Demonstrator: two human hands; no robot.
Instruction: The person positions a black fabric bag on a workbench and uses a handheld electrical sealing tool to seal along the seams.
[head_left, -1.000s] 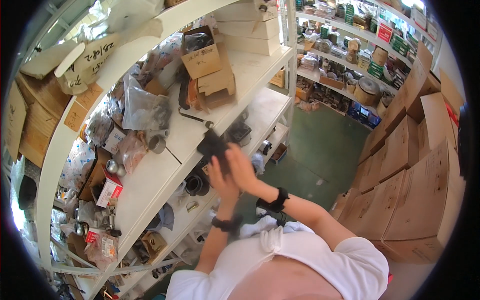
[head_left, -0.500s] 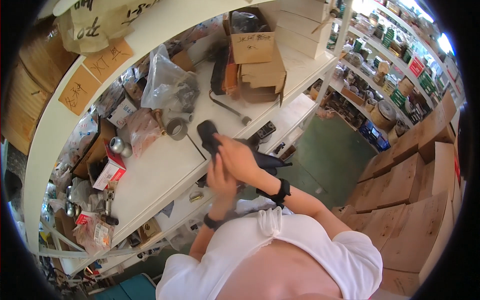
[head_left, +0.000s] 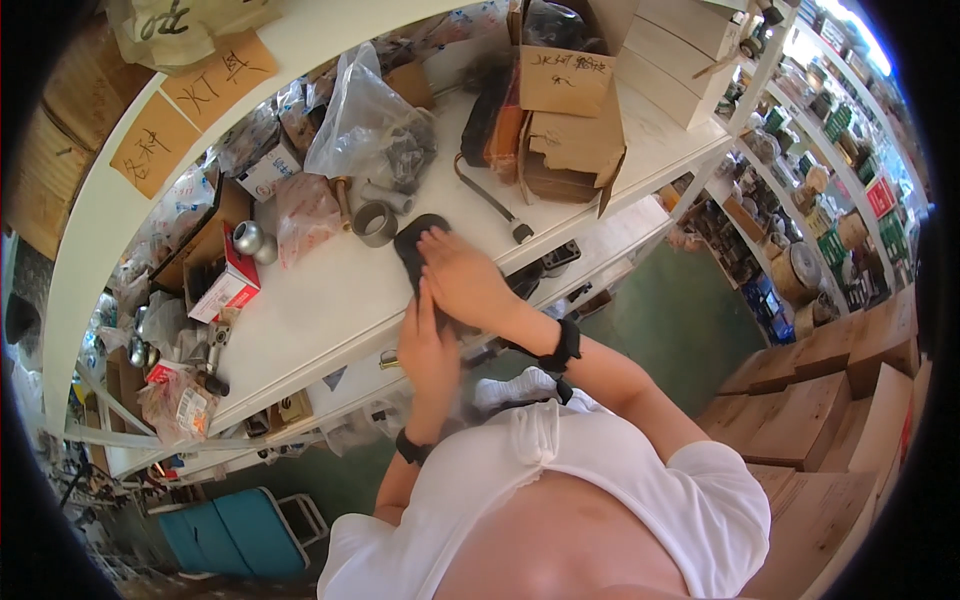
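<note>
A black, flat object with a rounded end [head_left: 408,243] is at the white shelf's front edge; I cannot make out its kind. My right hand [head_left: 468,284] lies over it, fingers stretched out flat on its upper surface. Just below, my left hand [head_left: 430,352] appears to grip its lower part, fingers pointing up and close to the right hand. Between them the hands hide much of the object. Beside its rounded end stands a grey metal ring [head_left: 375,224]. To its right lies a bent metal rod with a dark end [head_left: 490,200].
The white shelf [head_left: 310,310] also carries a clear plastic bag [head_left: 350,120], a torn cardboard box [head_left: 570,150], a red-and-white box [head_left: 228,285] and metal balls [head_left: 250,238]. Cardboard cartons [head_left: 790,410] stack at right. A teal folding chair [head_left: 235,530] stands at lower left.
The view has shifted, bringing more of the teal chair into sight. My right hand has flattened and slid further over the black object. The dark tapered piece sticking out at the right no longer shows.
</note>
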